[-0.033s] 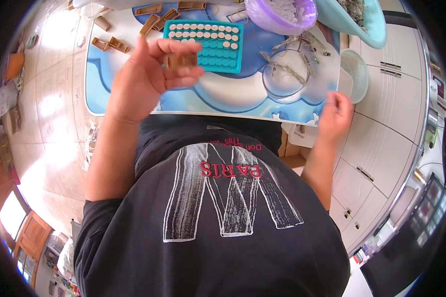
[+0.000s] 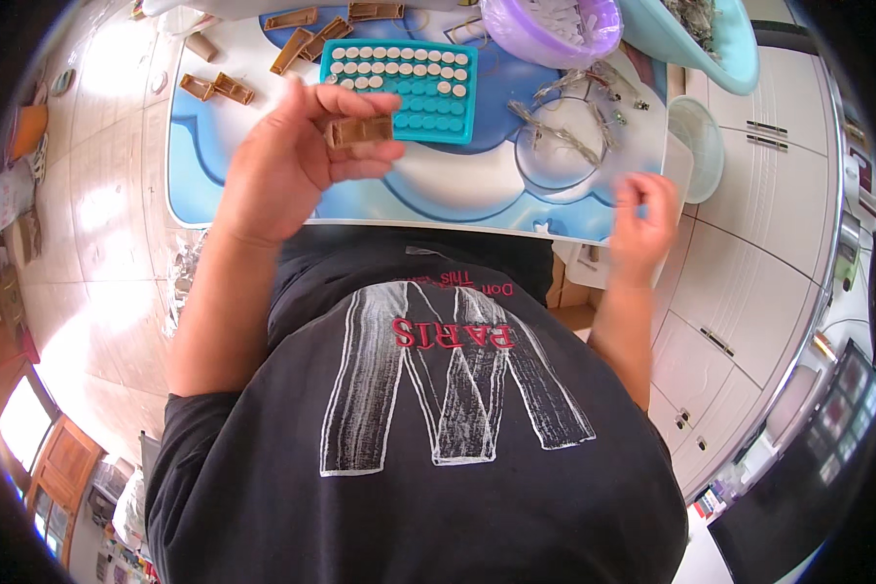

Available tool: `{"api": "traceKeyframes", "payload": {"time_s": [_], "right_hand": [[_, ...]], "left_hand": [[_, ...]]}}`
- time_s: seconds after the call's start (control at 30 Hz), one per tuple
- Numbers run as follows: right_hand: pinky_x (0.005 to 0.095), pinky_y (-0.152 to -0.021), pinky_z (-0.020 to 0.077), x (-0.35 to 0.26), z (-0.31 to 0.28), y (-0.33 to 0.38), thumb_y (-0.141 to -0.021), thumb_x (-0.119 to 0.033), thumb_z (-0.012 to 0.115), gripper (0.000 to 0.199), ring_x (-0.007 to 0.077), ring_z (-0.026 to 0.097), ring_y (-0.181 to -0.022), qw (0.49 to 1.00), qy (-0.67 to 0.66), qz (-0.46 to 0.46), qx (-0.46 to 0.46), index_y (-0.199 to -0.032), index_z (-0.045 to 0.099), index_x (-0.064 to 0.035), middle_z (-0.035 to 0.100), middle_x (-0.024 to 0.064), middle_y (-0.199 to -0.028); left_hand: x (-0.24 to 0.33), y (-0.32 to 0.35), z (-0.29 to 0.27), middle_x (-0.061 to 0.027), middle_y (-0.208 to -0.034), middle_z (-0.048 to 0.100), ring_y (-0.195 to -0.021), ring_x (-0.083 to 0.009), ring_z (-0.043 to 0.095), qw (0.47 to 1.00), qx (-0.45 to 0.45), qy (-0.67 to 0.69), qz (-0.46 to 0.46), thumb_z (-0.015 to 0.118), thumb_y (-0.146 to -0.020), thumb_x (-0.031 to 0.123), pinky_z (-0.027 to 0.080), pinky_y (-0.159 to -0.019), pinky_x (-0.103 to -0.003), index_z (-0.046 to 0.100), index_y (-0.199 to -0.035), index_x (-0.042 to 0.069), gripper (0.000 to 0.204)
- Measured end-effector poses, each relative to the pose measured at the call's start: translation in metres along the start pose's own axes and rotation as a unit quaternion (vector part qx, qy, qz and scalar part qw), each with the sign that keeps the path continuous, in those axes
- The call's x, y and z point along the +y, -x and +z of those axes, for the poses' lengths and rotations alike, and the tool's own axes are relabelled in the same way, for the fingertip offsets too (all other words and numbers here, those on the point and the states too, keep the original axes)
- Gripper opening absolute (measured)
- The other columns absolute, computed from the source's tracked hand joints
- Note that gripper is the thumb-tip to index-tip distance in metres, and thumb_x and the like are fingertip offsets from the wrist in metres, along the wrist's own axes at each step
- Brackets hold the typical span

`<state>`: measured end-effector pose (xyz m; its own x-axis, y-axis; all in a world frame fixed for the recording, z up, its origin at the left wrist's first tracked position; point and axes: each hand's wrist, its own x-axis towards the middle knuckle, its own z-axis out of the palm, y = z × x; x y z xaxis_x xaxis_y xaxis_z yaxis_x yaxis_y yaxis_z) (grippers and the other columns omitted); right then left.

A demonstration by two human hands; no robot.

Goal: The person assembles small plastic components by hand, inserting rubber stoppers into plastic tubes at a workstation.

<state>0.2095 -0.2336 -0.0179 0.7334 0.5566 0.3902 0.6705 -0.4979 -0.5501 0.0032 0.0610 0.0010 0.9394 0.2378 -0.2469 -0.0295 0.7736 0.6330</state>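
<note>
Fingers (image 2: pixel 365 105) of the left hand (image 2: pixel 287 165) are curled around a small brown plastic piece (image 2: pixel 358 129), pinching it between the thumb below and the fingertips above. The hand is raised above the table (image 2: pixel 195 165), palm turned toward the camera, with the forearm running down and to the left toward the black shirt (image 2: pixel 419 438).

The right hand (image 2: pixel 642 219) sits at the near right edge of the table, fingers bent inward; it looks blurred, so I cannot tell whether it holds anything.

Just beyond the left hand lies a teal tray (image 2: pixel 404 88) with rows of round pockets. White round caps (image 2: pixel 389 60) fill the far rows and a few pockets on the right, while the near rows are bare. More brown plastic pieces (image 2: pixel 219 88) lie scattered on the table to the left of the tray and past its far edge.

To the right of the tray, clear plastic bits (image 2: pixel 565 127) lie loose on the blue and white tabletop. Further off stands a purple bowl (image 2: pixel 555 34) holding pale small parts, and next to it a light blue tub (image 2: pixel 696 44) with greyish contents, too small to make out. A white round container (image 2: pixel 696 146) hangs just off the right edge of the table.
</note>
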Motion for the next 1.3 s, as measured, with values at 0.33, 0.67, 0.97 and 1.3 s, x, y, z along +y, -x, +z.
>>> {"api": "traceKeyframes", "payload": {"time_s": [0.33, 0.67, 0.97, 1.3], "right_hand": [[0.0372, -0.078, 0.0430, -0.035, 0.033, -0.022, -0.076, -0.016, 0.069, 0.017, 0.0280, 0.055, -0.084, 0.990, 0.082, -0.081, -0.081, -0.085, 0.060, -0.0049, 0.057, 0.0106, -0.086], [0.0289, -0.078, 0.0438, -0.077, 0.019, -0.013, -0.090, -0.012, 0.056, 0.010, 0.0151, 0.058, -0.080, 0.771, -0.571, 0.258, -0.110, -0.090, 0.057, -0.0022, 0.063, 0.0074, -0.086], [0.0286, -0.077, 0.0443, -0.116, 0.051, -0.001, -0.092, -0.020, 0.053, 0.016, 0.0148, 0.058, -0.078, 0.614, -0.651, 0.368, -0.250, -0.090, 0.058, -0.0052, 0.064, 0.0066, -0.085], [0.0240, -0.057, 0.0451, -0.128, 0.035, -0.015, -0.087, -0.015, 0.061, 0.016, 0.0112, 0.057, -0.062, 0.815, -0.304, 0.208, -0.447, -0.095, 0.062, -0.0009, 0.062, 0.0056, -0.073]], "left_hand": [[-0.017, 0.014, 0.030, -0.0183, -0.122, 0.054, -0.094, -0.0258, 0.064, 0.990, -0.005, -0.132, -0.050, 0.063, -0.082, 0.005, 0.056, -0.072, -0.032, 0.054, -0.106, 0.001, 0.027], [-0.029, 0.000, 0.044, -0.0065, -0.109, 0.060, -0.087, -0.0112, 0.059, 0.984, -0.011, -0.130, -0.122, 0.056, -0.088, 0.008, 0.047, -0.074, -0.021, 0.055, -0.117, 0.001, 0.030], [-0.043, -0.005, 0.045, -0.0028, -0.093, 0.065, -0.081, -0.0085, 0.059, 0.987, 0.008, -0.156, -0.043, 0.064, -0.085, 0.014, 0.047, -0.075, -0.022, 0.062, -0.107, 0.001, 0.025], [-0.038, -0.003, 0.044, -0.0042, -0.082, 0.064, -0.045, -0.0013, 0.034, 0.990, 0.088, -0.060, -0.094, 0.058, -0.090, 0.018, 0.023, -0.039, -0.017, 0.061, -0.093, 0.003, 0.016]]}}
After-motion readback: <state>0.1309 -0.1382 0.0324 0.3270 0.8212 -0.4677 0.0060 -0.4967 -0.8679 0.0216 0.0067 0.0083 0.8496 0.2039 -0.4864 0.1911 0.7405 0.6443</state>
